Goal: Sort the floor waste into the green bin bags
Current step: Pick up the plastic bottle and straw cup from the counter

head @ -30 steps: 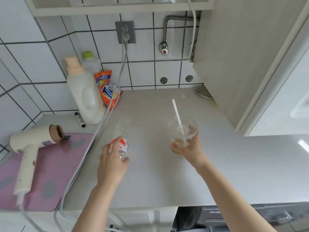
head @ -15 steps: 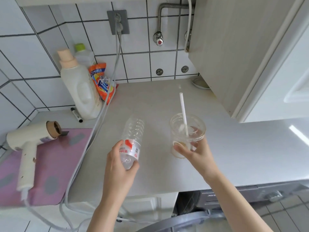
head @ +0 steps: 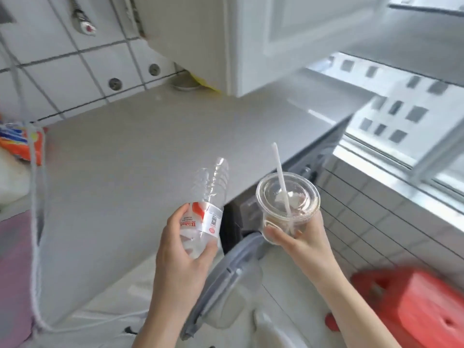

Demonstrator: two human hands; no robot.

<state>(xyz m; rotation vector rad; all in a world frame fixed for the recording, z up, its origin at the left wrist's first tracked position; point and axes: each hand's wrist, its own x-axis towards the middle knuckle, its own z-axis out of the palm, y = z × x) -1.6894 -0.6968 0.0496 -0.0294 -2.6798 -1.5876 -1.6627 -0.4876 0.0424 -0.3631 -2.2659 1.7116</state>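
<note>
While I've got the left hand point(head: 184, 249) wrapped around the empty plastic bottle point(head: 206, 205) and the right hand point(head: 300, 241) gripping the lidded cup point(head: 288, 205) with its straw point(head: 281, 175), both held just off the counter point(head: 130, 151) edge, nothing's binned yet. No green bags in view, everything's motion-blurred, so sorting looks barely started

A clear ribbed plastic bottle point(head: 208, 202) with a red-and-white label is held in the left hand point(head: 184, 249) above the grey bench point(head: 140, 146). A clear lidded plastic cup point(head: 287, 207) with a white straw point(head: 281, 177) is gripped by the right hand point(head: 298, 241).
</note>
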